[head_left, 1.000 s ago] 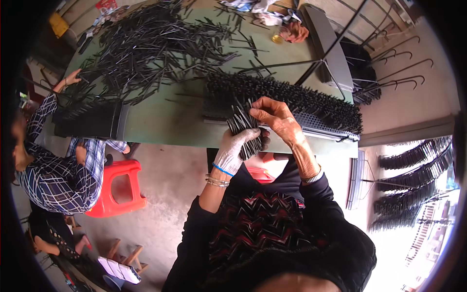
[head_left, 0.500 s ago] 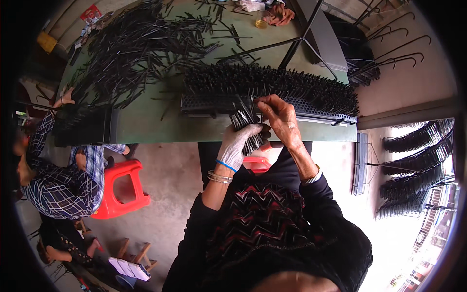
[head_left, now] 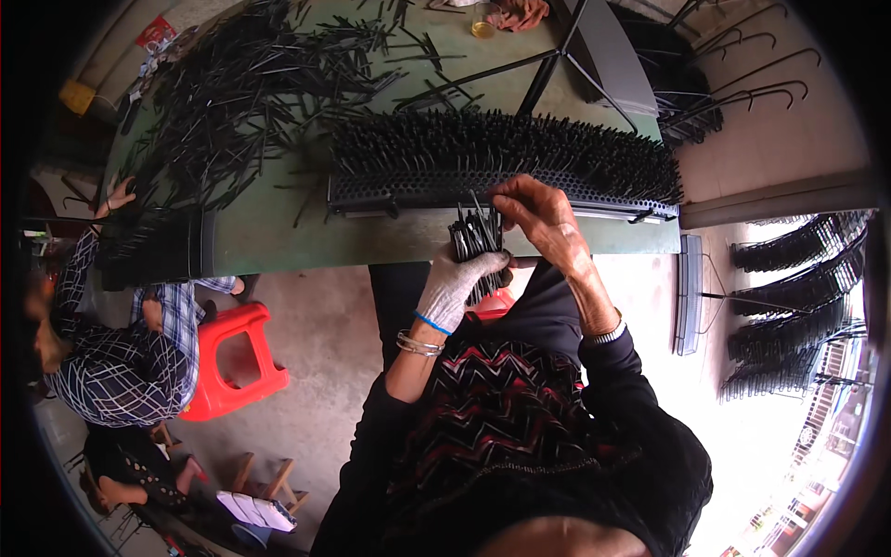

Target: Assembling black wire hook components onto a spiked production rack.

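Note:
My left hand (head_left: 452, 283), in a white knit glove, is wrapped around a bundle of thin black sticks (head_left: 475, 237) held upright just off the table's front edge. My bare right hand (head_left: 548, 223) pinches with thumb and forefinger at the top of this bundle, on what looks like a single black stick, mostly covered by the fingers. Right behind the fingertips runs a long black perforated rack (head_left: 418, 192), packed with rows of upright black sticks (head_left: 501, 144).
A heap of loose black sticks (head_left: 251, 93) covers the left of the green table (head_left: 269, 237). A black metal stand (head_left: 557, 54) rises behind the rack. Someone in a checked shirt (head_left: 121, 362) sits at left near a red stool (head_left: 269, 362). Hooked rods (head_left: 770, 88) jut out at right.
The bundle in my left hand now stands more upright and spread at the top. My right hand has shifted slightly right. The rack and table appear slightly further left and up in view.

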Demonstrator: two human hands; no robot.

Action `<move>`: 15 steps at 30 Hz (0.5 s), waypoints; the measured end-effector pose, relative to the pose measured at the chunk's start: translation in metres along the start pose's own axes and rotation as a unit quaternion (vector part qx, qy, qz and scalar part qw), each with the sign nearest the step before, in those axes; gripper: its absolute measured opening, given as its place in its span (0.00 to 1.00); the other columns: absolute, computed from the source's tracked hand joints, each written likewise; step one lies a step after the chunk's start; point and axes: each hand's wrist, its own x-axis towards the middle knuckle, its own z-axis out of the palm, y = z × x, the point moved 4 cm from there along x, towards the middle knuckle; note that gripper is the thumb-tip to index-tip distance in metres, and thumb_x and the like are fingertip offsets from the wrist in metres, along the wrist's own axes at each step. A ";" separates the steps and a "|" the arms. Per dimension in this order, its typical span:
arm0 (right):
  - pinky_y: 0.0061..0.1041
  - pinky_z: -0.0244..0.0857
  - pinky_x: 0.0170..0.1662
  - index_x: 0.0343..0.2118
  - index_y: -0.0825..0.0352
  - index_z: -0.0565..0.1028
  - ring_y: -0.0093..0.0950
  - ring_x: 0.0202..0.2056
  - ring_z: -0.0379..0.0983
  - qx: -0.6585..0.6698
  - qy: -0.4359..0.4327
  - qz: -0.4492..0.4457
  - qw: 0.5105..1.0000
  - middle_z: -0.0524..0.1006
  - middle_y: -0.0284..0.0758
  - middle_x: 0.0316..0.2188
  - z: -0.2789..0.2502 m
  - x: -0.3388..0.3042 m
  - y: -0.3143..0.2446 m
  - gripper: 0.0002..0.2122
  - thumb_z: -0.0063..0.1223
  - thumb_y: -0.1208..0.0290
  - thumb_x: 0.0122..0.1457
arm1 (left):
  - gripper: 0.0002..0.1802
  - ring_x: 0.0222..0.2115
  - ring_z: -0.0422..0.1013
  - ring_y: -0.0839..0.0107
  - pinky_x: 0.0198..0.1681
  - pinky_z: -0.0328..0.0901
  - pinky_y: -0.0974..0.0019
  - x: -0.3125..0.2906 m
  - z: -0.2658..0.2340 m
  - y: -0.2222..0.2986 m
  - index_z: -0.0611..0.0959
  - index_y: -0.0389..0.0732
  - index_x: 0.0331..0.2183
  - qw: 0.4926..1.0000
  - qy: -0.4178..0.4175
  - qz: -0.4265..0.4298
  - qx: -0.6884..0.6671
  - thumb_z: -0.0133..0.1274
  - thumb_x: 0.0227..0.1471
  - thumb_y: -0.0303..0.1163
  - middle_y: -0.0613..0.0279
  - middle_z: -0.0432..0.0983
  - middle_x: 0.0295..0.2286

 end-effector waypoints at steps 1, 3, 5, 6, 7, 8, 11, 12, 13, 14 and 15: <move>0.21 0.67 0.33 0.39 0.72 0.76 0.19 0.27 0.70 -0.020 -0.010 0.011 1.000 0.76 0.32 0.26 -0.002 -0.002 0.001 0.09 0.53 0.72 0.61 | 0.13 0.25 0.77 0.71 0.32 0.72 0.71 -0.002 0.002 -0.002 0.80 0.29 0.40 1.000 -0.008 -0.013 -0.011 0.56 0.49 0.21 0.55 0.81 0.28; 0.22 0.67 0.33 0.39 0.72 0.76 0.19 0.27 0.71 -0.040 -0.018 0.022 0.999 0.76 0.33 0.25 -0.005 -0.006 0.002 0.09 0.53 0.72 0.61 | 0.13 0.26 0.77 0.71 0.33 0.72 0.71 -0.003 0.003 -0.008 0.80 0.29 0.40 1.000 0.002 -0.021 -0.018 0.56 0.49 0.21 0.55 0.81 0.29; 0.20 0.67 0.33 0.38 0.73 0.75 0.18 0.28 0.72 -0.069 -0.018 0.021 0.997 0.76 0.32 0.26 -0.010 -0.010 -0.002 0.07 0.52 0.75 0.61 | 0.13 0.28 0.78 0.70 0.34 0.73 0.71 -0.002 0.005 -0.013 0.80 0.29 0.39 0.999 0.010 -0.030 -0.025 0.55 0.49 0.20 0.55 0.81 0.30; 0.20 0.67 0.33 0.38 0.73 0.75 0.18 0.28 0.72 -0.070 -0.015 0.022 0.997 0.76 0.32 0.26 -0.012 -0.013 -0.007 0.07 0.52 0.75 0.61 | 0.12 0.29 0.78 0.69 0.35 0.73 0.71 -0.002 0.008 -0.012 0.80 0.29 0.39 0.999 0.000 -0.020 -0.041 0.55 0.49 0.20 0.54 0.81 0.31; 0.21 0.68 0.32 0.37 0.73 0.75 0.19 0.27 0.73 -0.102 -0.008 0.035 0.994 0.76 0.33 0.25 -0.015 -0.017 -0.013 0.07 0.52 0.75 0.61 | 0.12 0.30 0.79 0.68 0.36 0.74 0.71 -0.002 0.011 -0.010 0.80 0.28 0.39 0.998 -0.011 -0.011 -0.056 0.55 0.49 0.20 0.53 0.81 0.32; 0.21 0.69 0.31 0.37 0.73 0.75 0.21 0.26 0.75 -0.133 0.000 0.048 0.990 0.77 0.35 0.24 -0.018 -0.021 -0.016 0.06 0.52 0.76 0.60 | 0.12 0.30 0.79 0.68 0.36 0.74 0.71 -0.002 0.012 -0.009 0.80 0.28 0.39 0.998 -0.013 -0.013 -0.056 0.55 0.49 0.20 0.53 0.81 0.32; 0.23 0.69 0.30 0.35 0.73 0.74 0.23 0.25 0.77 -0.154 0.029 0.023 0.987 0.78 0.38 0.24 -0.025 -0.031 -0.020 0.05 0.51 0.76 0.60 | 0.12 0.32 0.79 0.67 0.37 0.74 0.71 0.000 0.017 -0.009 0.80 0.28 0.38 0.998 -0.032 -0.028 -0.049 0.55 0.49 0.20 0.52 0.81 0.33; 0.23 0.69 0.30 0.35 0.73 0.74 0.23 0.25 0.77 -0.155 0.032 0.025 0.987 0.78 0.38 0.24 -0.027 -0.034 -0.020 0.05 0.51 0.76 0.60 | 0.11 0.32 0.79 0.67 0.37 0.74 0.70 0.002 0.017 -0.010 0.80 0.27 0.37 0.998 -0.025 -0.030 -0.039 0.55 0.48 0.20 0.51 0.81 0.33; 0.23 0.69 0.30 0.35 0.73 0.73 0.23 0.25 0.77 -0.166 0.043 0.018 0.985 0.78 0.38 0.24 -0.031 -0.036 -0.020 0.05 0.51 0.76 0.60 | 0.10 0.32 0.79 0.66 0.37 0.74 0.70 0.004 0.018 -0.012 0.81 0.27 0.36 0.999 -0.019 -0.031 -0.029 0.55 0.48 0.19 0.51 0.81 0.32; 0.23 0.69 0.30 0.35 0.73 0.73 0.23 0.25 0.77 -0.178 0.054 0.011 0.983 0.78 0.38 0.24 -0.034 -0.039 -0.020 0.05 0.50 0.76 0.60 | 0.10 0.32 0.79 0.66 0.37 0.74 0.70 0.007 0.019 -0.013 0.81 0.27 0.36 0.999 -0.022 -0.034 -0.029 0.55 0.48 0.19 0.51 0.81 0.32; 0.23 0.69 0.30 0.35 0.73 0.73 0.23 0.25 0.77 -0.178 0.057 0.013 0.982 0.78 0.38 0.24 -0.036 -0.040 -0.020 0.05 0.50 0.76 0.60 | 0.10 0.31 0.79 0.66 0.36 0.74 0.69 0.011 0.020 -0.012 0.81 0.27 0.35 0.998 -0.014 -0.046 -0.035 0.54 0.48 0.19 0.51 0.81 0.31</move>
